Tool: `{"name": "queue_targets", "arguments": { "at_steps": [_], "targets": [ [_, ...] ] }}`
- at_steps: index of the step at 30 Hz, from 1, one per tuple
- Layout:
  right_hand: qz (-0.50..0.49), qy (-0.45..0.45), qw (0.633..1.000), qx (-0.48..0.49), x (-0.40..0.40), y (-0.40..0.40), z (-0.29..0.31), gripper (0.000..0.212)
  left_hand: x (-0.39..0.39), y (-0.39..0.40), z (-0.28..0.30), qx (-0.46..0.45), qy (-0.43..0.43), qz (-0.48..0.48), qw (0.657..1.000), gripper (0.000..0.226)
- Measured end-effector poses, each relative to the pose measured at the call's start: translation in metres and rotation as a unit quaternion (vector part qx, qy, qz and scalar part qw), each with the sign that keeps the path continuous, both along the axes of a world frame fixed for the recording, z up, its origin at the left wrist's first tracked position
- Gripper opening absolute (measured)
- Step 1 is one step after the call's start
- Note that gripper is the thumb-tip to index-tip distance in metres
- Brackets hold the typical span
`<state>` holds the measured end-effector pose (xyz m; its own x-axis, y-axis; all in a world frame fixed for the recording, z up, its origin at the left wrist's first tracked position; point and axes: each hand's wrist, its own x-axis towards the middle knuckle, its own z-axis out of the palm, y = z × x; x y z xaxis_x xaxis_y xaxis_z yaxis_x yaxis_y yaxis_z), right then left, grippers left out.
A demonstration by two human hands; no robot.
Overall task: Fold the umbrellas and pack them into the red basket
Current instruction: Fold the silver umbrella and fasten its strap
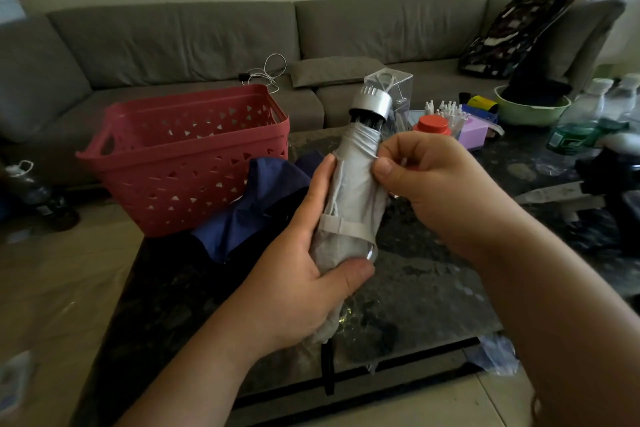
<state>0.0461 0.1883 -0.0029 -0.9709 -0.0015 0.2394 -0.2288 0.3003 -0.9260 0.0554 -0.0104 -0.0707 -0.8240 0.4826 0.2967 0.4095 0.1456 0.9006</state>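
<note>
Red basket (187, 152) sits empty on the table (433, 274). Just right of it, left hand (298, 274) grips the grey umbrella (353, 198); right hand (415, 173) pinches its loose fabric. Wrap pleats tight, then fasten the strap (346, 227).

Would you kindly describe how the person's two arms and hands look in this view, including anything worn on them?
Both forearms are bare up to the picture's edge: no sleeves, gloves or watch show. The left hand and the right hand carry no visible rings or bracelets, and their fingernails look short and unpainted. No markings, straps or cables are on either arm.
</note>
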Motion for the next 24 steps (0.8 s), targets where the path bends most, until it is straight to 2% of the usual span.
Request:
{"name": "queue_targets", "arguments": {
  "at_steps": [6,10,14,16,18,20,22,24],
  "targets": [
    [-0.063,0.037,0.997,0.009,-0.005,-0.013,-0.013,0.014,-0.002,0.001,-0.004,0.025,-0.037,0.027,0.999,0.111],
    [-0.086,0.083,0.993,-0.024,0.001,-0.022,-0.018,0.013,-0.005,-0.001,-0.005,0.060,-0.061,0.055,0.995,0.115],
    [-0.085,0.126,0.978,0.142,0.010,-0.032,-0.022,0.029,-0.008,-0.001,-0.004,0.091,-0.052,0.076,0.992,0.111],
    [-0.053,0.092,0.966,0.236,0.013,-0.038,-0.025,0.043,-0.011,0.000,-0.007,0.095,-0.053,0.078,0.991,0.112],
    [-0.025,0.052,0.953,0.298,0.015,-0.043,-0.025,0.045,-0.012,0.001,-0.008,0.106,-0.050,0.087,0.989,0.108],
    [0.024,0.012,0.969,0.245,0.016,-0.042,-0.020,0.034,-0.012,0.002,-0.007,0.103,-0.021,0.109,0.988,0.105],
    [0.079,-0.041,0.990,0.113,0.016,-0.035,-0.014,0.027,-0.012,-0.001,-0.004,0.111,-0.045,0.120,0.985,0.110],
    [0.096,-0.061,0.993,0.024,0.015,-0.026,-0.010,0.028,-0.013,-0.007,-0.004,0.109,-0.057,0.115,0.986,0.114]
  ]
}}
